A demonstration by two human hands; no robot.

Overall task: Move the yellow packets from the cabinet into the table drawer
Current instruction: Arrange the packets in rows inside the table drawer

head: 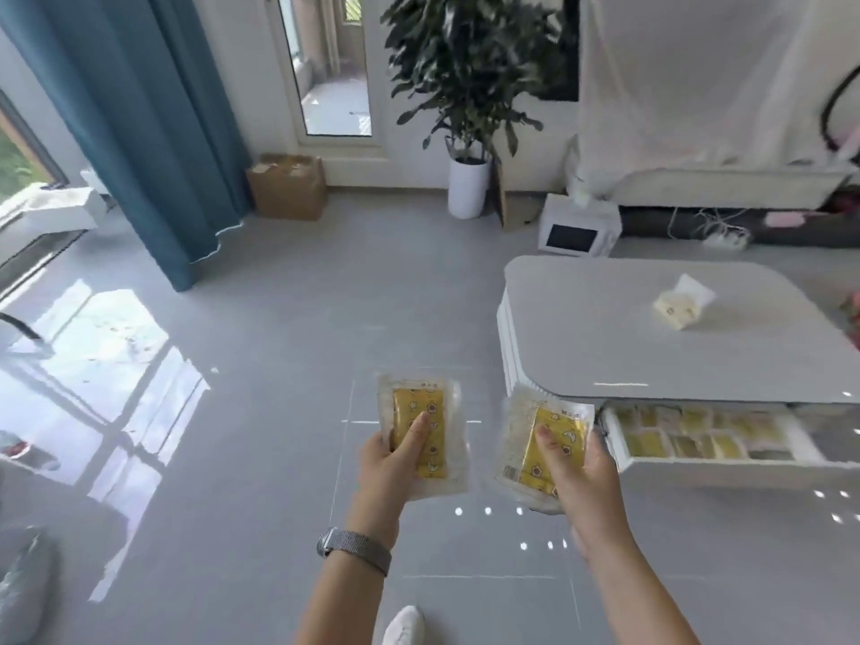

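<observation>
Each hand, left hand [388, 463] and right hand [579, 472], pinches a yellow packet [421, 428] [542, 451] in its fingers near the open drawer [707, 442] of the bench [651, 328].

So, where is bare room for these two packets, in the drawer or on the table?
The drawer looks crowded; packets fill nearly every visible part. The table top is bare from its left edge up to the tissue pack, and also in front of it.

— What colour are the packets [421, 435]?
— Yellow, printed with stars and moons, inside clear wrap.
— The curtain [139, 123]?
— Teal. The table [651, 328] is pale grey, its drawer [707, 463] white.
</observation>
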